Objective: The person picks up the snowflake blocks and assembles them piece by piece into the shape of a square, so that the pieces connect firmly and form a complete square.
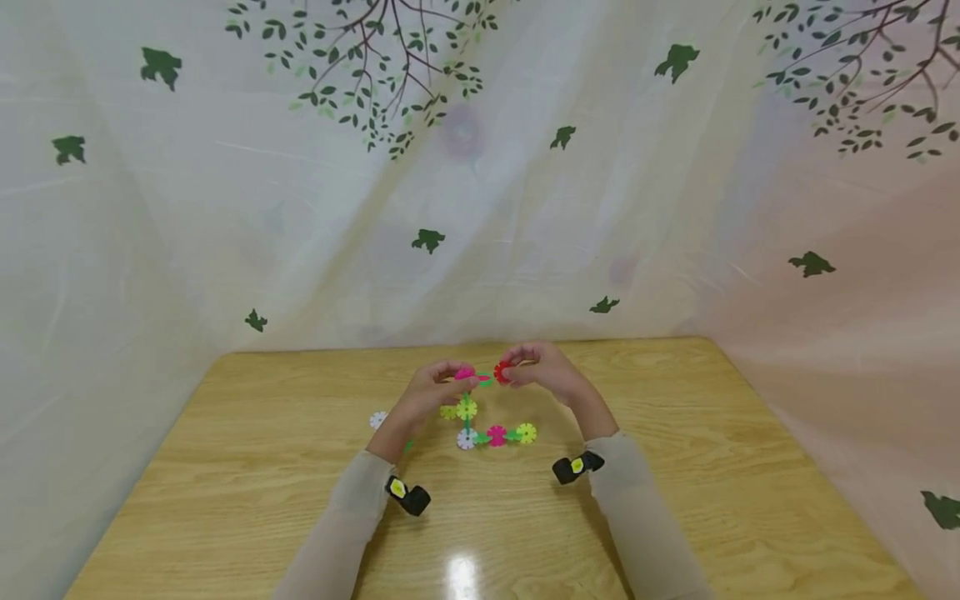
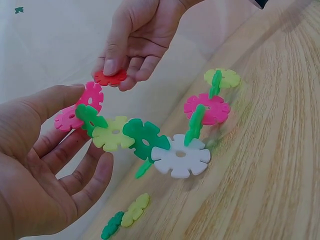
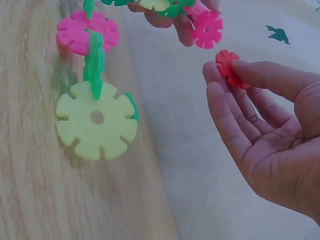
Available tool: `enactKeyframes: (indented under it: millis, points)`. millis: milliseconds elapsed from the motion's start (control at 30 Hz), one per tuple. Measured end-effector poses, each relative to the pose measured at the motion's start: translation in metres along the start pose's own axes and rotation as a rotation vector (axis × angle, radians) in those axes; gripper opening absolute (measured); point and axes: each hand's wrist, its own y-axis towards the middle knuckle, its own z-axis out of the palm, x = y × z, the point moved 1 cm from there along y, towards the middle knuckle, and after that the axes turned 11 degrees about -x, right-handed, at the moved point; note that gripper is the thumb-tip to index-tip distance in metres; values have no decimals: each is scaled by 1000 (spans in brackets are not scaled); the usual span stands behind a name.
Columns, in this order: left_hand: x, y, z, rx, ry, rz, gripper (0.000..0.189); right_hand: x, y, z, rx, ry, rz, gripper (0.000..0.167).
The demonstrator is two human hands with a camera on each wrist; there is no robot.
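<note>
My left hand [image 1: 427,396] pinches a pink disc [image 2: 91,97] at one end of a chain of notched, flower-shaped plastic linking discs. From there the chain runs through a yellow disc [image 2: 111,136] and a green disc [image 2: 145,142] to a white disc [image 2: 187,164]. It bends at the white disc, passing another pink disc [image 1: 497,436] and ending in a yellow disc [image 1: 527,432]. Between thumb and fingers, my right hand [image 1: 551,371] holds a red disc [image 3: 227,66]. In the right wrist view, the red disc is apart from the pink end.
Behind my left wrist a loose white disc [image 1: 377,419] lies on the wooden table [image 1: 225,467]. Yellow [image 2: 136,210] and green [image 2: 112,226] pieces lie near the chain. A pale curtain [image 1: 337,250] with printed leaves hangs behind the table's far edge.
</note>
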Motion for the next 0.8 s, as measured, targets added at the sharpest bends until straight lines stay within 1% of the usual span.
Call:
enactKeyframes:
  millis: [167, 367, 533, 800]
  points:
    - [1, 1, 0, -2, 6, 3, 43, 0, -3, 3, -35, 2, -7, 22]
    - [1, 1, -1, 1, 3, -2, 39, -1, -3, 8, -16, 40, -24, 19]
    - [-1, 1, -1, -4, -8, -13, 37, -2, -2, 10, -16, 75, -11, 16]
    - [-2, 0, -1, -4, -10, 1, 38, -8, 1, 13, 20, 139, 9, 19]
